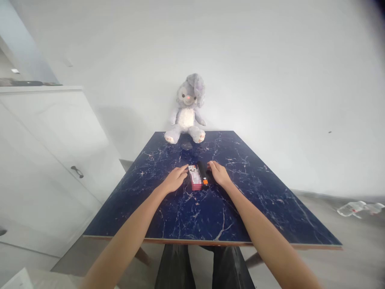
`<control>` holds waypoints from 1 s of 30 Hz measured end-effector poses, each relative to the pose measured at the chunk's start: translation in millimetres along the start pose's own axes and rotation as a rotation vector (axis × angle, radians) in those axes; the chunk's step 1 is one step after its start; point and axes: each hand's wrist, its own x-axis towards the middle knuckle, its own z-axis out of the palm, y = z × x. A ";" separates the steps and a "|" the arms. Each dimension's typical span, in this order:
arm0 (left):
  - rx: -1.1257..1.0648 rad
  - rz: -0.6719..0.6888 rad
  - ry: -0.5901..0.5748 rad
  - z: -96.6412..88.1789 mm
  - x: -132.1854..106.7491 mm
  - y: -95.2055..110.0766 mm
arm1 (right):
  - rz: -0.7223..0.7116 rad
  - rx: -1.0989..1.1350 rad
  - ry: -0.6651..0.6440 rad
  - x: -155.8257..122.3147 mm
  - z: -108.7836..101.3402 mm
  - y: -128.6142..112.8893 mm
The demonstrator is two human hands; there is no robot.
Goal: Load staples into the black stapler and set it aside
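Note:
A small white, red and pink printed packet [195, 175] lies on the blue marbled table [222, 216], part of its print blurred out. Right beside it lies a slim black item [202, 170] with an orange patch near its lower end; its kind is unclear. My left hand [176, 179] rests at the packet's left edge, fingers stretched towards it and apart, gripping nothing. On the other side, my right hand [219, 174] lies on the table just right of the black item. Its fingers are loosely bent, with nothing visible in them.
A grey plush toy [186, 114] sits at the table's far edge against the white wall, with a dark oval object [187, 145] in front of its feet. A white cabinet [51, 160] stands at left. Clear plastic bottles [351, 208] lie on the floor at right.

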 end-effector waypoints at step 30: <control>-0.077 -0.117 0.218 8.2 -4.6 -7.9 | -0.135 -0.274 -0.166 -2.0 -1.0 -19.4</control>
